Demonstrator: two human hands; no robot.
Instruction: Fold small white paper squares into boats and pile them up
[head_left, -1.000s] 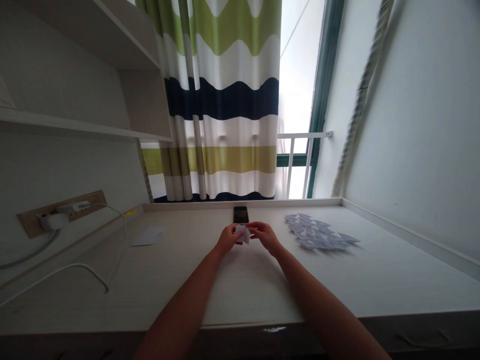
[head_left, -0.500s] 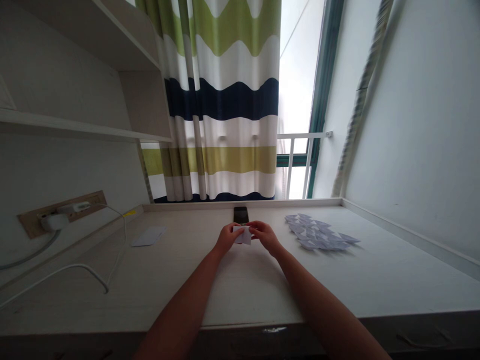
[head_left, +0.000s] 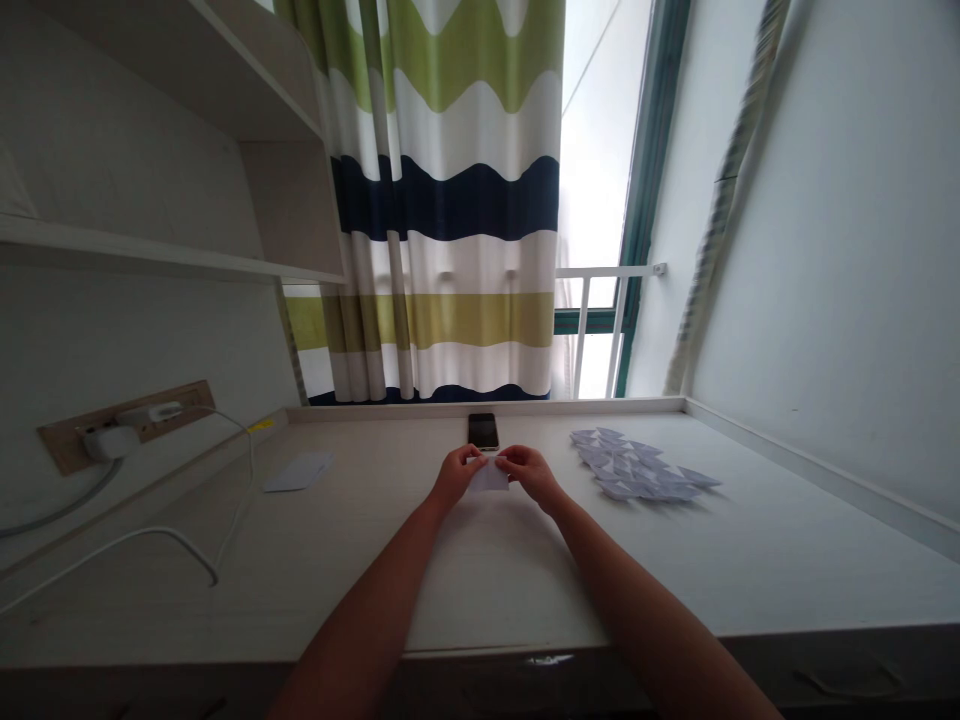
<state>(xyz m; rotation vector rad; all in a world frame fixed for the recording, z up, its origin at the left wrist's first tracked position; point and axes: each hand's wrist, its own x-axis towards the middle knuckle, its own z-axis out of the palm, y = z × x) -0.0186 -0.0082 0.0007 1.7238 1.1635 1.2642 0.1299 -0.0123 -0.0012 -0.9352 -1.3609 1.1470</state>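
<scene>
A small piece of white paper (head_left: 489, 476) is held between my two hands over the middle of the desk. My left hand (head_left: 457, 472) pinches its upper left edge, and my right hand (head_left: 528, 472) grips the upper right. Just beyond my fingers a dark phone (head_left: 483, 430) lies flat on the desk. To the right rests a cluster of folded white paper pieces (head_left: 637, 467), several of them overlapping. Over on the left are flat white paper sheets (head_left: 298, 472). The fingertips partly cover the paper's top edge.
The white desk (head_left: 360, 560) has a raised rim along its back. White cables (head_left: 217, 560) run across its left side from a wall socket strip (head_left: 127, 425). A shelf (head_left: 172, 258) overhangs the left; a striped curtain (head_left: 450, 200) hangs behind.
The paper in my hands appears wider and flatter now, where it showed a crease or overlapping flap before. Both hands stay in nearly the same place.
</scene>
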